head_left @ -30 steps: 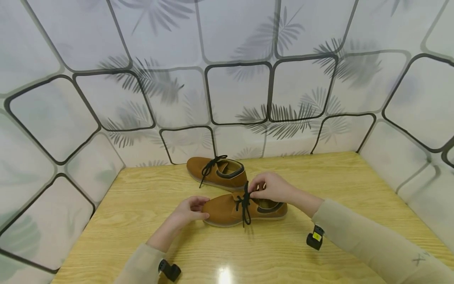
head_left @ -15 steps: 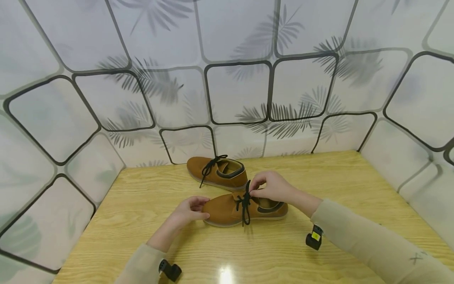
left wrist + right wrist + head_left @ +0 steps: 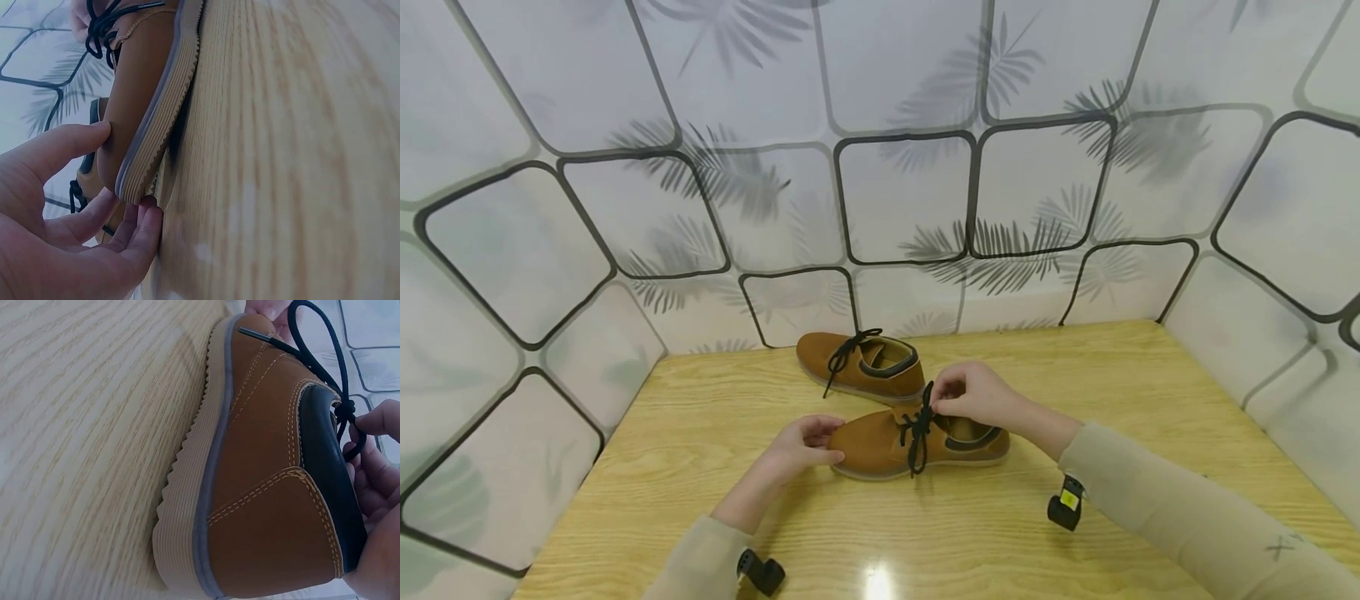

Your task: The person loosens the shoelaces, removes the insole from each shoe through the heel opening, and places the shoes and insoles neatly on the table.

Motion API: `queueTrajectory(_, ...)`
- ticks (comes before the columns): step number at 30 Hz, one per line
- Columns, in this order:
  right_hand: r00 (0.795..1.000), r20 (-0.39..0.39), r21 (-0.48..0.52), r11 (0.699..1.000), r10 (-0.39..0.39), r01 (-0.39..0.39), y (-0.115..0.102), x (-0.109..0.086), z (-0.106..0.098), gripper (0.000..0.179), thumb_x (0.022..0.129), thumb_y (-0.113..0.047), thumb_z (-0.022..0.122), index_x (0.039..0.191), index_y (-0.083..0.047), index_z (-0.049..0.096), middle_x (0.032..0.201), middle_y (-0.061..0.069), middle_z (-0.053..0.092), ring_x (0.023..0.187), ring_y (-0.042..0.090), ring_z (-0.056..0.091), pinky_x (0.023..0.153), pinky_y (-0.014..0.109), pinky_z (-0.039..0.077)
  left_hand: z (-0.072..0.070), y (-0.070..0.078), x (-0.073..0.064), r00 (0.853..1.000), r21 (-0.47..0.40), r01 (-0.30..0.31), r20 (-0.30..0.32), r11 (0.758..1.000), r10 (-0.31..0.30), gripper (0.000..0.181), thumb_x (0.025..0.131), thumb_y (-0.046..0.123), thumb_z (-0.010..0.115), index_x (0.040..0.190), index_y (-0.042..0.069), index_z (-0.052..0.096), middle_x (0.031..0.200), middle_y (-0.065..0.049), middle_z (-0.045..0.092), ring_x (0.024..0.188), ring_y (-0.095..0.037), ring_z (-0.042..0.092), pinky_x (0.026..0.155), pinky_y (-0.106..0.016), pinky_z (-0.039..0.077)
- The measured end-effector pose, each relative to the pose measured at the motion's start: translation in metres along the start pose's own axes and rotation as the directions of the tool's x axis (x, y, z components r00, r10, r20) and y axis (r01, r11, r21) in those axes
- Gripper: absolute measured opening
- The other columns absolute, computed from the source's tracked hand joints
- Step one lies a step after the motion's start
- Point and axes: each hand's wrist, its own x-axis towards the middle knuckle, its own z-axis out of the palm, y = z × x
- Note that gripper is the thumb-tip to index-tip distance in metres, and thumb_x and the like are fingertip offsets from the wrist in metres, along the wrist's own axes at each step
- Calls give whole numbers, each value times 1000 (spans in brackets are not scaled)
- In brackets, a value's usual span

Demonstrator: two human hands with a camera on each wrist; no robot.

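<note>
A brown leather shoe [image 3: 868, 446] lies sideways across the table, toe to the left. My left hand [image 3: 797, 443] holds its toe; in the left wrist view the thumb is on the upper and fingertips are at the sole [image 3: 156, 119]. Black shoelaces [image 3: 917, 429] are tied in a bow over the tongue. With thumb and forefinger, my right hand [image 3: 976, 394] pinches the lace close by the knot [image 3: 345, 411], as the right wrist view shows. One loop stands up and a metal-tipped lace end hangs over the shoe's side.
A matching brown shoe [image 3: 822, 354], laces tied, stands just behind the first, near the back wall [image 3: 902, 200]. Patterned walls enclose the wooden table [image 3: 700, 467] at the back and both sides. A small black camera [image 3: 1064, 504] sits at each wrist.
The upright lace loop leans a little further right, and the loop hanging in front has shifted slightly. My right hand has barely moved; my left hand keeps its hold on the toe.
</note>
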Motion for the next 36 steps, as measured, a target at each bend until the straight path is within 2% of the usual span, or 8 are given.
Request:
queueTrajectory(6, 999, -11, 7, 999, 38, -38, 3, 1, 0, 9, 98, -8, 69, 93, -6, 76, 92, 6, 75, 82, 12, 64, 80, 30, 53, 0, -4, 1, 1000, -1, 2, -4, 1000, -2, 53, 90, -3, 79, 140, -7, 61, 132, -21, 67, 110, -23, 64, 92, -30, 54)
queueTrajectory(12, 990, -36, 111, 985, 137, -132, 5, 2, -3, 12, 98, -10, 64, 97, -3, 74, 99, 4, 73, 91, 14, 64, 89, 35, 55, 1, -5, 1, 1000, -3, 16, -2, 1000, -16, 53, 90, -1, 79, 141, -6, 61, 132, -19, 67, 111, -22, 63, 92, -29, 53)
queueTrajectory(14, 989, -35, 138, 981, 144, -138, 4, 1, -5, 13, 99, -10, 64, 98, -2, 73, 101, 4, 72, 94, 13, 64, 91, 37, 56, 1, -5, 1, 1000, -2, 13, -2, 1000, -13, 54, 90, -1, 79, 141, -6, 61, 133, -20, 66, 111, -22, 63, 92, -30, 53)
queueTrajectory(18, 995, -17, 156, 983, 100, -96, 3, 2, -6, 13, 101, -9, 63, 101, 1, 72, 105, 10, 73, 95, 12, 65, 92, 35, 57, 0, -3, 1, 1000, -5, 1, -2, 1000, -1, 54, 90, -2, 78, 141, -7, 60, 133, -21, 66, 111, -23, 63, 92, -30, 53)
queueTrajectory(24, 999, 21, 80, 996, -30, 28, 5, 4, -4, 9, 100, -6, 69, 103, 0, 75, 109, 16, 75, 92, 9, 70, 87, 26, 59, -1, -3, 1, 1000, -8, -9, -4, 1000, 9, 54, 90, -3, 78, 141, -8, 60, 133, -21, 66, 111, -23, 63, 92, -29, 53)
queueTrajectory(31, 991, 63, -26, 992, -121, 122, 6, 2, -3, 4, 99, -7, 72, 101, -6, 75, 102, 9, 77, 92, 9, 69, 89, 29, 59, -2, -4, 1, 1000, -3, -17, 19, 1000, 17, 55, 90, -1, 78, 141, -8, 59, 134, -22, 66, 111, -22, 63, 92, -27, 52)
queueTrajectory(36, 987, 77, -68, 987, -142, 148, 5, 2, -3, 3, 99, -11, 74, 99, -9, 76, 99, 4, 76, 91, 6, 67, 86, 29, 58, -1, -4, 1, 1000, -8, -13, 29, 1000, 13, 55, 91, 0, 78, 142, -8, 59, 135, -23, 65, 111, -21, 63, 92, -26, 52)
